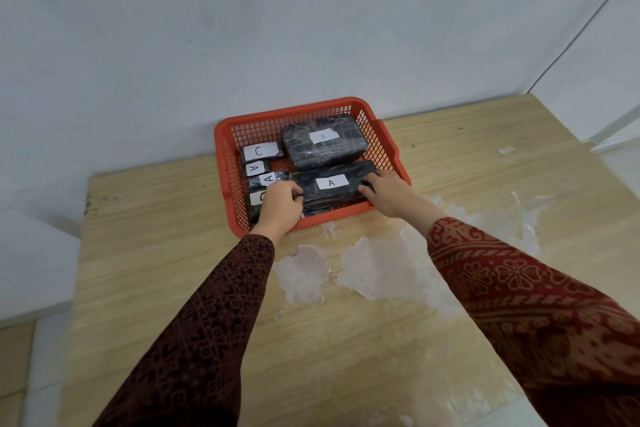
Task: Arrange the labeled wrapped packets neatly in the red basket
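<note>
Step in hand, judged: a long pkt marked A is being seated in the red basket, at abt 5 o'clock of the basket's interior, along the near wall. It is held at both ends and lies a bit skewed, right end further back than left. It seems to rest partly on another dark pkt glimpsed beneath its near edge; whether it is fully down can't be told.

Other pkts are already inside: a big block marked A at abt 1 o'clock, just behind the long one and touching or nearly so; a small pkt marked C at 10 o'clock; two smaller A pkts stacked down the left side at 9 o'clock; one more labelled pkt at 7 o'clock, its letter hidden by the left hand.

Hands: the left hand is curled, fingers closed round the long pkt's left end. The right hand is half closed, fingertips pressed on the right end, thumb along the near side. Nothing else is gripped.

Next move, est.: the long pkt should be squared w/ the basket's near wall and lowered flat, then both grips released w/o nudging the small pkts at left. Risk: the left end could ride up on them.

Basket sits at 12 o'clock on the wooden table, against the wall.
</note>
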### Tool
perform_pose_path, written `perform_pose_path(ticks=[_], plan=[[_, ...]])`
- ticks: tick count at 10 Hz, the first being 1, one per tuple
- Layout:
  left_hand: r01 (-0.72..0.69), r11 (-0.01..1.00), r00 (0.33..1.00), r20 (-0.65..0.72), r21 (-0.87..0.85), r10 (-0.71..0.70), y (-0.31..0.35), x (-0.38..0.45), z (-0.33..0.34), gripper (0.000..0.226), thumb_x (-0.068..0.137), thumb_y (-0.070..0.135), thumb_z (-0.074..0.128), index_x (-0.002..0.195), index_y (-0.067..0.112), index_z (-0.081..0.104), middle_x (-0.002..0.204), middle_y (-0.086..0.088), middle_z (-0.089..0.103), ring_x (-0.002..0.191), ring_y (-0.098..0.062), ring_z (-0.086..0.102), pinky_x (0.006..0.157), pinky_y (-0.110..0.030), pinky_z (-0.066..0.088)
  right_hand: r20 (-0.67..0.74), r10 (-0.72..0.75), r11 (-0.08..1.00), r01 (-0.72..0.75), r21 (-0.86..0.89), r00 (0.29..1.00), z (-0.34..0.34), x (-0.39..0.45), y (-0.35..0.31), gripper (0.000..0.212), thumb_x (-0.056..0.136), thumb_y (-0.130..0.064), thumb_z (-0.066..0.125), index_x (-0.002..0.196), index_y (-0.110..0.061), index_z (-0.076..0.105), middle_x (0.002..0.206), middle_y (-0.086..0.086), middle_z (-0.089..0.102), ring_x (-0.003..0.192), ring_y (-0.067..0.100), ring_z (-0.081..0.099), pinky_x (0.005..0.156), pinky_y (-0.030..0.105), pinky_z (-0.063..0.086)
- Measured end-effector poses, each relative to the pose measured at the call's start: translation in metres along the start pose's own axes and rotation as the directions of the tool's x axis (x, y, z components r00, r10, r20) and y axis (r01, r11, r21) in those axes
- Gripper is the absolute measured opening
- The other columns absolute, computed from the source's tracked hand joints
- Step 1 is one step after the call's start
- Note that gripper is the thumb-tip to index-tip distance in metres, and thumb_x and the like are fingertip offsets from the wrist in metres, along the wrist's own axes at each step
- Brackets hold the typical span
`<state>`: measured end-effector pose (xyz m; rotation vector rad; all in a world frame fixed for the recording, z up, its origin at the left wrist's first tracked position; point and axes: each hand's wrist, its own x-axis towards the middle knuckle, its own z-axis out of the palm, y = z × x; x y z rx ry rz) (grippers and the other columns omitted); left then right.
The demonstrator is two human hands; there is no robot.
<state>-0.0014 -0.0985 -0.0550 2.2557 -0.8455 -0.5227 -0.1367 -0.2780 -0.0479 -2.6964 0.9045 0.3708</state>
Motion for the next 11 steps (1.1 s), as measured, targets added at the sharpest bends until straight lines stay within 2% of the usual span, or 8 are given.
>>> perform_pose_path(ticks=[2,3,4,5,7,9,10,11], plan=[[-0.054,0.999,0.987,0.150,0.001,0.053,-0.013,-0.001,-0.010,0.035,0.093,0.002,0.047,0.124,0.005,0.062,0.128,-0.016,0.058,0.109,-0.032,0.058,0.099,-0.039,0.046,0.188,-0.013,0.998,0.024,-0.058,0.982,-0.003,0.008,0.000,0.057,0.099,-0.044,0.028,0.143,-0.009,0.033,0.150,0.025,0.031,0.138,0.041,0.029,0.113,0.048,0.027],[-0.047,0.999,0.981,0.190,0.011,0.044,-0.015,-0.001,-0.009,0.037,0.094,0.003,0.045,0.129,0.005,0.058,0.128,-0.017,0.056,0.101,-0.032,0.061,0.089,-0.035,0.050,0.225,0.006,0.995,0.016,-0.099,0.974,-0.003,0.010,0.000,0.058,0.100,-0.044,0.024,0.147,-0.011,0.026,0.154,0.024,0.021,0.142,0.039,0.019,0.117,0.048,0.021],[-0.049,0.998,0.967,0.251,0.049,0.035,-0.014,0.002,-0.007,0.036,0.095,0.006,0.042,0.127,0.001,0.059,0.116,-0.019,0.061,0.063,-0.020,0.057,0.059,-0.020,0.046,0.259,0.044,0.988,-0.003,-0.156,0.965,-0.001,0.012,-0.001,0.056,0.100,-0.042,0.020,0.148,-0.015,0.022,0.156,0.023,0.016,0.143,0.040,0.011,0.116,0.051,0.017],[-0.084,0.991,0.968,0.245,0.105,0.056,-0.013,0.001,-0.005,0.033,0.096,0.014,0.043,0.112,-0.004,0.066,0.106,-0.017,0.061,0.068,-0.026,0.058,0.068,-0.029,0.046,0.254,0.053,0.988,-0.013,-0.156,0.966,0.000,0.013,-0.002,0.055,0.099,-0.043,0.021,0.147,-0.016,0.027,0.155,0.022,0.018,0.142,0.041,0.012,0.115,0.052,0.018],[-0.265,0.932,0.963,0.018,0.246,0.269,-0.008,-0.015,0.000,0.047,0.097,0.041,0.039,0.093,0.007,0.072,0.093,-0.005,0.057,0.076,-0.019,0.056,0.067,-0.036,0.049,-0.172,-0.047,0.998,0.040,-0.043,0.984,0.010,-0.003,-0.002,0.046,0.098,-0.040,0.028,0.118,-0.014,0.061,0.120,0.012,0.060,0.108,0.030,0.055,0.090,0.040,0.044],[-0.256,0.861,0.959,0.229,0.439,0.169,-0.005,-0.023,-0.005,0.064,0.095,0.058,0.027,0.126,0.014,0.062,0.129,-0.008,0.060,0.118,-0.025,0.055,0.098,-0.040,0.043,0.128,-0.023,0.977,0.049,-0.206,0.991,-0.008,-0.004,-0.018,0.064,0.097,-0.053,0.017,0.120,-0.011,0.060,0.116,0.013,0.064,0.105,0.031,0.060,0.092,0.044,0.048],[-0.278,0.782,0.929,0.364,0.557,0.071,-0.002,-0.031,-0.029,0.066,0.096,0.058,0.020,0.144,0.018,0.039,0.155,-0.008,0.030,0.144,-0.027,0.021,0.117,-0.047,0.012,0.195,0.023,0.948,0.040,-0.315,0.981,-0.025,-0.009,-0.042,0.068,0.095,-0.058,0.019,0.117,-0.007,0.059,0.121,0.015,0.061,0.107,0.031,0.059,0.096,0.044,0.046],[-0.227,0.713,0.964,0.259,0.664,0.066,-0.001,-0.029,-0.053,0.059,0.098,0.050,0.026,0.148,0.019,0.030,0.158,-0.010,0.021,0.145,-0.031,0.013,0.117,-0.049,0.007,0.119,-0.073,0.932,0.110,-0.345,0.990,-0.040,-0.007,-0.059,0.062,0.096,-0.055,0.028,0.124,-0.006,0.054,0.133,0.017,0.055,0.119,0.032,0.053,0.105,0.047,0.040]])
